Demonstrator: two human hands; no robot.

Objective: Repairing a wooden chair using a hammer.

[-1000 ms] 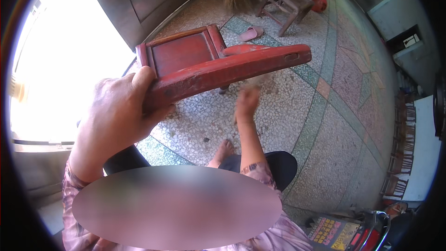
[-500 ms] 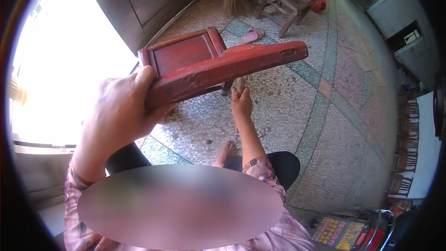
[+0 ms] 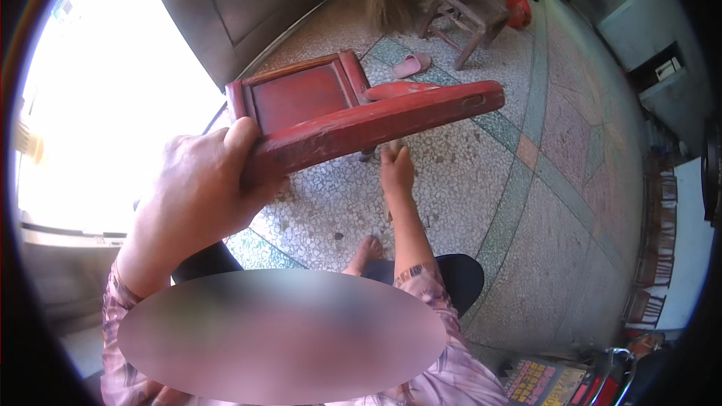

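Note:
A red wooden frame [image 3: 361, 120] is held up in front of me. It has an inset panel [image 3: 297, 98], and a long beam with a slot near its right end. My left hand [image 3: 207, 173] is closed round the beam's left end, thumb on top and fingers beneath. Below the beam, my right hand [image 3: 397, 173] is closed, thumb uppermost, round a light-brown, stick-like handle [image 3: 394, 146]. Only a short bit of that handle shows; its upper end is hidden behind the beam, so I cannot tell its kind.
Farther off stand a wooden stool [image 3: 466, 22], a straw broom [image 3: 385, 0] and a red bucket [image 3: 517, 9]. A pink slipper [image 3: 412, 65] lies on the speckled floor. Bright daylight enters at the left. Wooden chairs [image 3: 656, 256] line the right side, and a motorbike [image 3: 613, 380] is at lower right.
The red frame and both hands sit slightly lower in the picture, as does the background. Less of the handle above my right hand shows beneath the beam. Both grips stay the same.

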